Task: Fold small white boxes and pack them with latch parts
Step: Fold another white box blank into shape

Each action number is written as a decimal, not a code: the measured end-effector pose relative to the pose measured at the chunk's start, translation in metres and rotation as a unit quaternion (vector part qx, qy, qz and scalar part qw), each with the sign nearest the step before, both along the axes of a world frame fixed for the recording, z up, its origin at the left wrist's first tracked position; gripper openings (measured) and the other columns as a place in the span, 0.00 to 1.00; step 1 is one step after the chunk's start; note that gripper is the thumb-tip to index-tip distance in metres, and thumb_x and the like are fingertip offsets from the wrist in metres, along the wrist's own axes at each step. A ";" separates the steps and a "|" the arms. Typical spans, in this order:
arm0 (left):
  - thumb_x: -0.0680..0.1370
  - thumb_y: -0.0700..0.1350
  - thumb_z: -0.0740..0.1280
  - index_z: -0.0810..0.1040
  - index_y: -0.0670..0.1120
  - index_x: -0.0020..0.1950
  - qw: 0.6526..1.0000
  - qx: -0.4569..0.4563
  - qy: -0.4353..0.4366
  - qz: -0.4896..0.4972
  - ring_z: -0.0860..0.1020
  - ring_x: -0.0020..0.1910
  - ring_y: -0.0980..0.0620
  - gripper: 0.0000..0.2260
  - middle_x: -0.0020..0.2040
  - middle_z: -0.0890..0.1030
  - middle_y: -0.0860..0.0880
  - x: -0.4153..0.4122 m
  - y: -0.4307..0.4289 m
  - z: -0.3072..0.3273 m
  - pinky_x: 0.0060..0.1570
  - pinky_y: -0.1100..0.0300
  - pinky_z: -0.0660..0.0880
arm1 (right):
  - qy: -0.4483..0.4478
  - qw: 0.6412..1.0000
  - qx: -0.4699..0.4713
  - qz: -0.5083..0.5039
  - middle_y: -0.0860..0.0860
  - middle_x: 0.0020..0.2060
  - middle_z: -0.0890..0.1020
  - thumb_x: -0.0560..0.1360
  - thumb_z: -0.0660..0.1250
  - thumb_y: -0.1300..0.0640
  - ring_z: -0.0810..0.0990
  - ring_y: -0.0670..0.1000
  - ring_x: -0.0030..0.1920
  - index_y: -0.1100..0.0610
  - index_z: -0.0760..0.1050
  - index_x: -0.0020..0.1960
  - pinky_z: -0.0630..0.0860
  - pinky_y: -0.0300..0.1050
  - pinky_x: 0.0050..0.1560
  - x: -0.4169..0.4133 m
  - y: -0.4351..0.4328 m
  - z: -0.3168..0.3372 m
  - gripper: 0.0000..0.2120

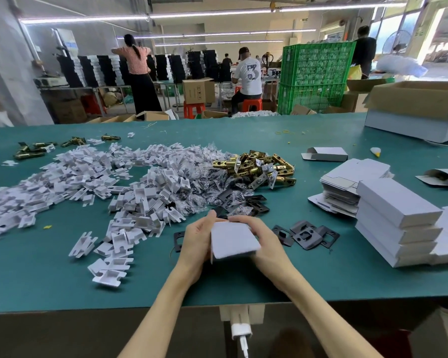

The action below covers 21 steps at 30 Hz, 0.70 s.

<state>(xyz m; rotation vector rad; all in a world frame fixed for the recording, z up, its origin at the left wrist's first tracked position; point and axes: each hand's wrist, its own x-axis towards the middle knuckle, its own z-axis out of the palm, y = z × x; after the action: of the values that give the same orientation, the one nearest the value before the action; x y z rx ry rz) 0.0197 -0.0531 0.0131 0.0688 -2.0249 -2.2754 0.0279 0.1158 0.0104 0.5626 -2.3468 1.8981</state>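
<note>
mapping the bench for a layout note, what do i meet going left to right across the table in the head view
pile of white inserts → heap of brass latches → flat box blanks → stack of folded white boxes

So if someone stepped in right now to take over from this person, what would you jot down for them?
Hands: the left hand and right hand both grip one small white box just above the table; whether it is filled cannot be seen.
Parts: brass latches are heaped beyond the hands, black plates lie just right of them, white inserts spread to the left, and flat box blanks are stacked on the right.
Done: a stack of closed boxes on the right.
Left: finish this box, then pack the many loose parts.
</note>
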 end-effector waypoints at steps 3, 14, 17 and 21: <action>0.86 0.58 0.56 0.82 0.41 0.45 0.997 -0.078 0.005 0.011 0.69 0.21 0.53 0.25 0.26 0.76 0.45 -0.001 0.004 -0.002 0.20 0.64 0.63 | -0.034 0.998 -0.042 -0.044 0.47 0.42 0.86 0.77 0.74 0.47 0.81 0.43 0.42 0.47 0.83 0.54 0.74 0.41 0.41 0.000 0.001 0.000 0.08; 0.72 0.60 0.76 0.84 0.48 0.61 0.997 0.012 0.024 -0.068 0.84 0.58 0.43 0.23 0.58 0.86 0.44 -0.006 -0.002 -0.008 0.58 0.49 0.80 | -0.038 0.998 0.027 -0.048 0.49 0.31 0.74 0.75 0.73 0.41 0.69 0.47 0.33 0.61 0.79 0.41 0.66 0.47 0.37 -0.003 0.002 -0.009 0.22; 0.78 0.55 0.74 0.80 0.41 0.65 0.997 0.061 0.003 -0.052 0.84 0.58 0.42 0.22 0.59 0.86 0.41 -0.007 -0.004 -0.007 0.58 0.50 0.81 | -0.052 0.997 -0.007 -0.062 0.52 0.35 0.82 0.77 0.72 0.42 0.76 0.46 0.35 0.56 0.81 0.47 0.72 0.47 0.37 -0.006 0.001 -0.008 0.16; 0.76 0.52 0.71 0.78 0.38 0.64 0.996 0.090 -0.009 -0.018 0.85 0.54 0.45 0.23 0.57 0.86 0.41 -0.006 -0.001 -0.004 0.57 0.51 0.81 | -0.075 0.994 -0.027 -0.070 0.50 0.40 0.85 0.78 0.71 0.46 0.82 0.44 0.36 0.50 0.82 0.52 0.77 0.44 0.35 -0.007 0.000 -0.006 0.09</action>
<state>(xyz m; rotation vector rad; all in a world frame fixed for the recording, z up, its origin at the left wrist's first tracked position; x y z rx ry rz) 0.0132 -0.0542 0.0094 0.0656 -1.8389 -2.4825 0.0206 0.1154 0.0045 0.2523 -2.3430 1.9970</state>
